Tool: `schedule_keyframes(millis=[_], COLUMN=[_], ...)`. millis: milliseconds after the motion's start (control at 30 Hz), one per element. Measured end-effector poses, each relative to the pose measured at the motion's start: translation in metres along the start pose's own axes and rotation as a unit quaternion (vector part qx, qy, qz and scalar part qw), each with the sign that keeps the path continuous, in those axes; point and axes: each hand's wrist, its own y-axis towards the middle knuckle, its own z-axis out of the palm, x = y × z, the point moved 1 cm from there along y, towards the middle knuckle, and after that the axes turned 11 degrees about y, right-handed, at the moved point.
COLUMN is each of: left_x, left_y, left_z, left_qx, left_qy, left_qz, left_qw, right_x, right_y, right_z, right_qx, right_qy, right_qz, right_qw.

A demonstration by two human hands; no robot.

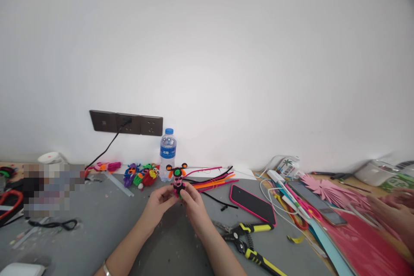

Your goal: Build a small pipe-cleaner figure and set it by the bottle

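Between my hands, above the grey mat (110,241), stands a small pipe-cleaner doll (178,177) with orange and black tufts on its head, a green patch and a pink and black body. My left hand (161,200) pinches its lower part from the left. From the right, my right hand (191,200) closes on the same part with thumb and fingers. The doll's base is partly hidden by my fingers. Just behind it lie pink, orange and black pipe cleaners (213,183).
A water bottle (167,155) stands by the wall beside several finished-looking pipe-cleaner figures (140,176). To the right are a phone (252,204), yellow-handled pliers (241,241), cables and pink paper (326,189). Another person's hand (393,211) is at the far right.
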Motion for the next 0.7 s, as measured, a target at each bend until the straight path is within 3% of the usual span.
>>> schedule_keyframes(millis=[700], left_x=[-0.0039], left_y=[0.0002], left_z=[0.0], left_qx=[0.001], left_qy=[-0.016], left_qz=[-0.015], left_qw=[1.0], right_x=[-0.0036], right_y=[0.002], right_z=[-0.0044], right_qx=[-0.001], right_qy=[-0.013], right_qz=[-0.004], right_qw=[1.0])
